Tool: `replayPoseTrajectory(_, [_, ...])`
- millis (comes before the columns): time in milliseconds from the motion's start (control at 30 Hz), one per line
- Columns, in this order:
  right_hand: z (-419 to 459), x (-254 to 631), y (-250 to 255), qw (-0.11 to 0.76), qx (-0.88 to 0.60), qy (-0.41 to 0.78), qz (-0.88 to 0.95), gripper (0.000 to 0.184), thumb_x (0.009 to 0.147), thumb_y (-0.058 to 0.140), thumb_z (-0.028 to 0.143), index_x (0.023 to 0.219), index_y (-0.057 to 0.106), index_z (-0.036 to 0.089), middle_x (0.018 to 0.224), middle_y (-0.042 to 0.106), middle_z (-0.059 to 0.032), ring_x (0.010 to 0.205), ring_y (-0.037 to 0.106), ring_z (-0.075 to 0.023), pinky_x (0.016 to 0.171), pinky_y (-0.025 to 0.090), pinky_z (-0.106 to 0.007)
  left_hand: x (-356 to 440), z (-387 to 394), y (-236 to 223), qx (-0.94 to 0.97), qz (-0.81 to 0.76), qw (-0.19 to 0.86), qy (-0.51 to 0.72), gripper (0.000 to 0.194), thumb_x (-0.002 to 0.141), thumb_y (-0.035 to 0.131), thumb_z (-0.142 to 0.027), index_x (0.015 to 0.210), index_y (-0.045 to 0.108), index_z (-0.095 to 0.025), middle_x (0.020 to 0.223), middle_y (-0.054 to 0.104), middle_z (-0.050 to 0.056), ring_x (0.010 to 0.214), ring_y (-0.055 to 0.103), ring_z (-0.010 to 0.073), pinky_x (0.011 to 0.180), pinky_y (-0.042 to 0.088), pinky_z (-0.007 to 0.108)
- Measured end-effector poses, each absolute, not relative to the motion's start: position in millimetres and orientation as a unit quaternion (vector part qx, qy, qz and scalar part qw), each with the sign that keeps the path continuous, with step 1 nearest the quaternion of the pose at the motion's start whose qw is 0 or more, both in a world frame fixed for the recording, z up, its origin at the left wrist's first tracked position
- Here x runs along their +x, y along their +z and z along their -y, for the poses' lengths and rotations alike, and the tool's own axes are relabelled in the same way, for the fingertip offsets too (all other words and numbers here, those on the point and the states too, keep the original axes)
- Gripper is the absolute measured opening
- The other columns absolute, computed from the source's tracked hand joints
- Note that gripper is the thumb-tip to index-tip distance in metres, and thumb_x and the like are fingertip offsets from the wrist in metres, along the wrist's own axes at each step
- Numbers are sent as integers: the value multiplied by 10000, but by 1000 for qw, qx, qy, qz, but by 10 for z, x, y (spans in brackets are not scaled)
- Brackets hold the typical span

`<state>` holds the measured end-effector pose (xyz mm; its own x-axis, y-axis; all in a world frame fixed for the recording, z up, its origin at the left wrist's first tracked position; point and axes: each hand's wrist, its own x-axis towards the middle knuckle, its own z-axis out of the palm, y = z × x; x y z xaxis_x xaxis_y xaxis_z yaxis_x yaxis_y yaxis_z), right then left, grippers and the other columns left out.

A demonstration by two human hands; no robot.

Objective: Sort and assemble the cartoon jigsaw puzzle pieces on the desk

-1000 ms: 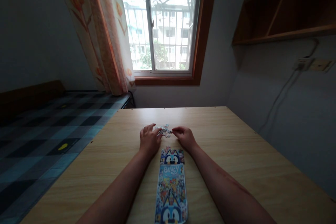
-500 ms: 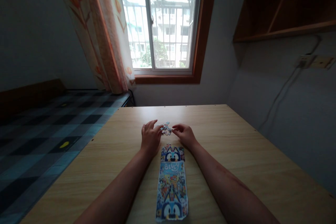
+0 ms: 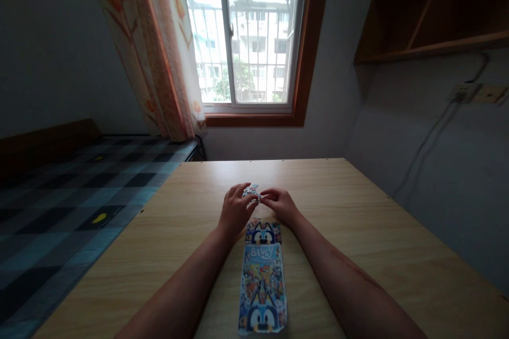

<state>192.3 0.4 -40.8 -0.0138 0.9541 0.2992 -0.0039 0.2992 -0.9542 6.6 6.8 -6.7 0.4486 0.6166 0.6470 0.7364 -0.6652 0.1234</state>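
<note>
A small heap of loose jigsaw puzzle pieces lies on the wooden table between my hands. My left hand is curved over its left and near side, fingers apart from the thumb, hiding part of the heap. From the right, my right hand pinches a tiny puzzle piece at its fingertips, close to the left thumb. Nearer to me, a partly assembled puzzle shows a blue cartoon dog face, with a few pieces along its far edge. Its near edge meets a printed Bluey picture sheet showing the same face.
The wooden table reaches toward a window with a floral curtain on its left. A bed with a checked cover stands along the left. A wall shelf and a socket with a cable are on the right.
My left hand has shifted right across the heap, its thumb now close to the right fingertips. My right hand has stayed nearly in place, still pinching. The view has tilted slightly.
</note>
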Motion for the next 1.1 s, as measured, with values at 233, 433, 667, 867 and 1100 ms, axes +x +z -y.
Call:
replayPoseTrajectory(233, [-56,1971,-433,565,-509,285,584,271,778,623,327,972,753,189,823,727,-50,646,586,-164,626,476,-293,57,-88,-108,-827,449,102,-324,153,849,661,-265,963,759,-291,1299,605,67,1212,490,287,1029,427,474])
replayPoseTrajectory(433, [-105,1974,-490,569,-520,277,574,240,765,602,309,908,753,188,830,737,-54,682,601,-180,668,487,-304,67,-112,-160,-800,510,107,-299,198,857,639,-284,1022,747,-300,1329,587,91,1208,482,318,980,429,499])
replayPoseTrajectory(667, [-78,2007,-467,574,-520,286,564,263,745,609,315,926,747,183,800,718,-47,700,614,-183,690,488,-309,22,-135,-141,-767,542,106,-327,271,876,587,-224,1111,708,-284,1276,623,85,1152,513,296,933,439,450])
replayPoseTrajectory(867, [-93,2034,-448,621,-529,308,491,344,725,592,364,951,738,150,714,666,-38,610,565,-165,564,442,-277,18,-136,-113,-798,500,15,-335,206,944,501,-289,943,697,-225,975,696,59,884,624,196,793,475,304])
replayPoseTrajectory(1100, [11,1998,-403,595,-531,319,512,373,679,541,303,955,738,147,710,663,-20,563,513,-134,529,418,-250,56,-50,-113,-835,479,-9,-270,263,983,421,-320,917,654,-220,912,721,49,836,668,182,731,448,266])
